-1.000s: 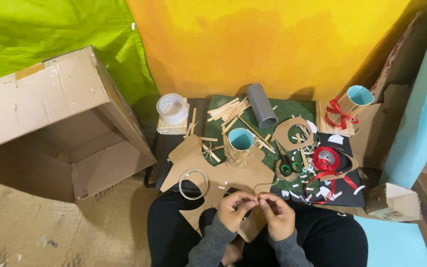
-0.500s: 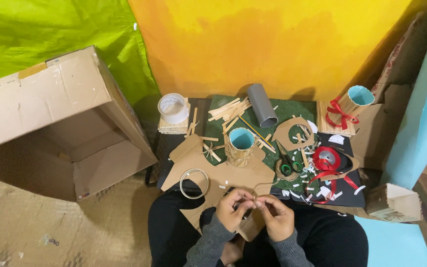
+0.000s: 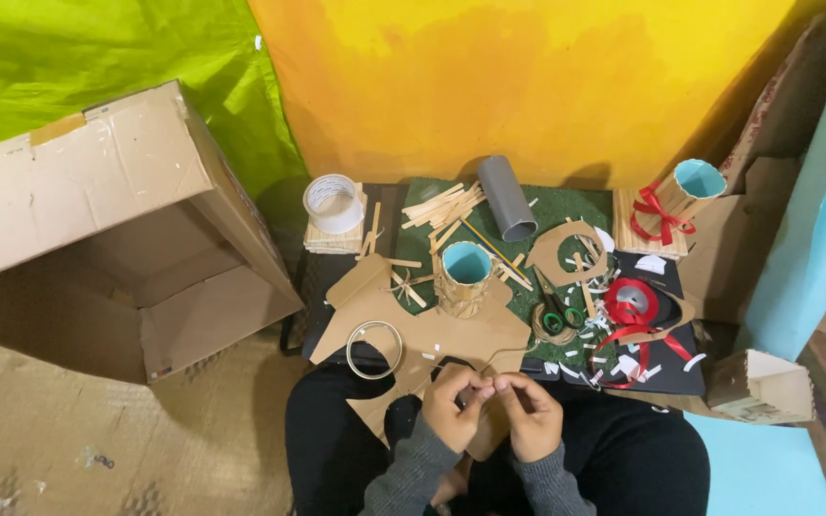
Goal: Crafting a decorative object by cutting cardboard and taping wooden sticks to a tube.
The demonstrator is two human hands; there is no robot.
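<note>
My left hand [image 3: 453,411] and my right hand [image 3: 531,417] meet over my lap, fingertips pinched together on a thin piece of twine [image 3: 495,366] that runs up toward the work board. Beneath the hands lies a brown cardboard cutout [image 3: 432,330]. Just beyond them stands a stick-covered cup with a light blue inside [image 3: 464,277]. What the fingers pinch besides the twine is too small to tell.
A large open cardboard box [image 3: 107,239] lies on its side at the left. The board carries a tape roll [image 3: 335,203], a clear tape ring [image 3: 375,350], loose wooden sticks [image 3: 442,205], a grey tube [image 3: 507,197], scissors [image 3: 556,315], red ribbon [image 3: 631,304] and a ribboned cup [image 3: 685,191].
Both hands have stayed over my lap, with the fingers shifting slightly closer together on the twine. Nothing else has moved.
</note>
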